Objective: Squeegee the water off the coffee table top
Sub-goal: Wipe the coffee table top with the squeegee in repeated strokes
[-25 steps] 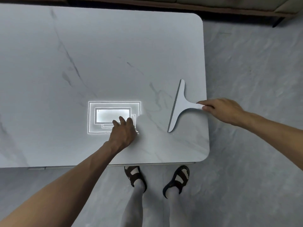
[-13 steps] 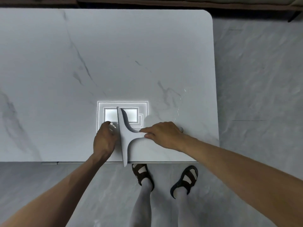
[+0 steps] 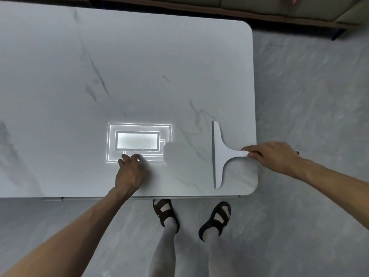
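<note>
Tool: flat white T-shaped squeegee [image 3: 218, 156], near right edge of grey marble table top [image 3: 139, 66].
Right hand [image 3: 273, 156]: fingers [image 3: 253, 154] pinch handle tip.
Left hand [image 3: 130, 172]: relaxed fingers [image 3: 127, 158] on table, holding nothing.

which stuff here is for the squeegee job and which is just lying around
For the job: squeegee, coffee table top, right hand gripping its handle, left hand resting on the top.
Just around: sofa, sandals, floor, light reflection.
</note>
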A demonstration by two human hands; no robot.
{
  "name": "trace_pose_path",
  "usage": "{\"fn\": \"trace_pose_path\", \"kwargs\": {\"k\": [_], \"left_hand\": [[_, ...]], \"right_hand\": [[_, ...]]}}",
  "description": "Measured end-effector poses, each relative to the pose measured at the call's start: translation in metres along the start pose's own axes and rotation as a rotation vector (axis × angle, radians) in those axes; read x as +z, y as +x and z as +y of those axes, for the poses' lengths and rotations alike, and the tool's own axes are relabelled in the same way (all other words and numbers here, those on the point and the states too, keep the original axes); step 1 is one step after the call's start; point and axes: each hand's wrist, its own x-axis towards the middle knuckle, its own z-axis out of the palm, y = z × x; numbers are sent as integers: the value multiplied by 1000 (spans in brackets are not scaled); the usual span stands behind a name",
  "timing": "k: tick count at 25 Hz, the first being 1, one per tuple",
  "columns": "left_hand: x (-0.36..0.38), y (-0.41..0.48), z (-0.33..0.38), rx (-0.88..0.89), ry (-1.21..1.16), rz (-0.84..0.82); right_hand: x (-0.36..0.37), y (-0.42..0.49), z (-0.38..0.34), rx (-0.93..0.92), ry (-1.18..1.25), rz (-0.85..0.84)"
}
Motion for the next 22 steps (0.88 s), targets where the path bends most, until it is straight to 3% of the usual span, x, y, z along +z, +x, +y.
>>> {"fn": "trace_pose_path", "kwargs": {"k": [4,10,14,18,22], "left_hand": [[-10,-6,-4,-8,-104,100],[-35,-9,-55,-266,-374,255],[-44,0,-105,-341,-383,237],[-41,2,-110,-323,-363,181],[-26,-3,-67,-193,-253,180]], "right_hand": [[-23,-9,-26,-59,-22,50],[-16,58,-223,-494,96,-42],[-10,104,-325,-586,85,-63],[-13,122,-321,-529,132,0],[-13,102,-229,-331,195,47]]}}
